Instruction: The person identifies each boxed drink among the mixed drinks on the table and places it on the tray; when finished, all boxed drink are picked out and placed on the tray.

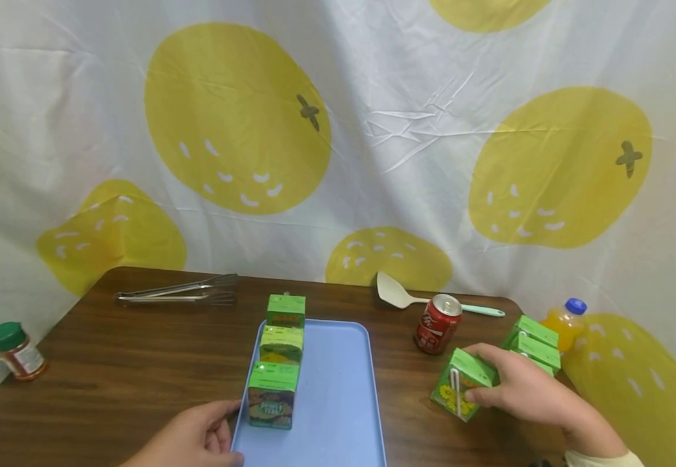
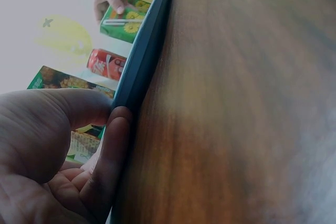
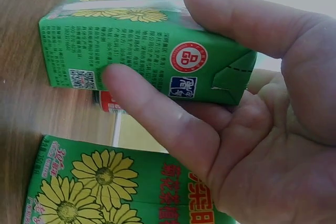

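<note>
The right hand [image 1: 519,386] grips a carton [image 1: 468,377], nearly upright, right of the tray [image 1: 338,389] (left hand [image 1: 196,433] pinches its left rim).

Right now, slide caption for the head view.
Left hand grips a blue tray; right hand grips a flower-print drink carton near a red soda can.
</note>
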The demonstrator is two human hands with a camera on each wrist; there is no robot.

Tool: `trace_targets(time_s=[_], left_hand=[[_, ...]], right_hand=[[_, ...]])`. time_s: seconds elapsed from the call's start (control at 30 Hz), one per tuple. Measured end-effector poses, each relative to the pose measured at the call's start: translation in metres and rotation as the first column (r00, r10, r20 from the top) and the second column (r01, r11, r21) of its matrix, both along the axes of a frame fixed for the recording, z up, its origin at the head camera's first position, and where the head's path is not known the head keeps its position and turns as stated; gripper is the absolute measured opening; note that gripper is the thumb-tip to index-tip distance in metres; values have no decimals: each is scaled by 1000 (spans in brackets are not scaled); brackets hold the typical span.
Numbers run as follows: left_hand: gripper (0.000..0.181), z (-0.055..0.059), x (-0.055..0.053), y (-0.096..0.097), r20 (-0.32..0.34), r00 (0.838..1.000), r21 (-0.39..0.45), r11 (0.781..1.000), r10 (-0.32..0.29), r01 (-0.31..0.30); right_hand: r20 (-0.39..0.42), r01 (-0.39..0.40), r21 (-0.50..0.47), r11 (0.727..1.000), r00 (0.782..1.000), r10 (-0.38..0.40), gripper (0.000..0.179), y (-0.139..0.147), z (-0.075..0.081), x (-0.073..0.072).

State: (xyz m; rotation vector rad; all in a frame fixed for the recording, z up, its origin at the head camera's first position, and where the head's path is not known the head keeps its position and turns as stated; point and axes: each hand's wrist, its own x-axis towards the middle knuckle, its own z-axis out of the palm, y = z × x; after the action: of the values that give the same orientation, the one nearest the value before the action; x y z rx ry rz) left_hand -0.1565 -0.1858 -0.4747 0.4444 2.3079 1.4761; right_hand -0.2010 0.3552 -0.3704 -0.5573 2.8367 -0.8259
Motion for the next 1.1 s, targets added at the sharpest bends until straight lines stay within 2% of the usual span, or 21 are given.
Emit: trace_targets(time_s=[0.47,0.87,1.1], left_hand=[[89,-2,-1,0,65,997,-3,1000,30,-30],[89,-3,0,-1,32,999,-6,1000,21,-21],[88,-1,0,1,50,998,-12,999,32,-31]], right_hand=[[-61,17,-37,999,998,-19,56,-13,-5,-2],[-87,8,-114,993,996,-18,52,-26,-12,-2],[-180,43,-161,986,981,-72,51,-34,-18,-3]])
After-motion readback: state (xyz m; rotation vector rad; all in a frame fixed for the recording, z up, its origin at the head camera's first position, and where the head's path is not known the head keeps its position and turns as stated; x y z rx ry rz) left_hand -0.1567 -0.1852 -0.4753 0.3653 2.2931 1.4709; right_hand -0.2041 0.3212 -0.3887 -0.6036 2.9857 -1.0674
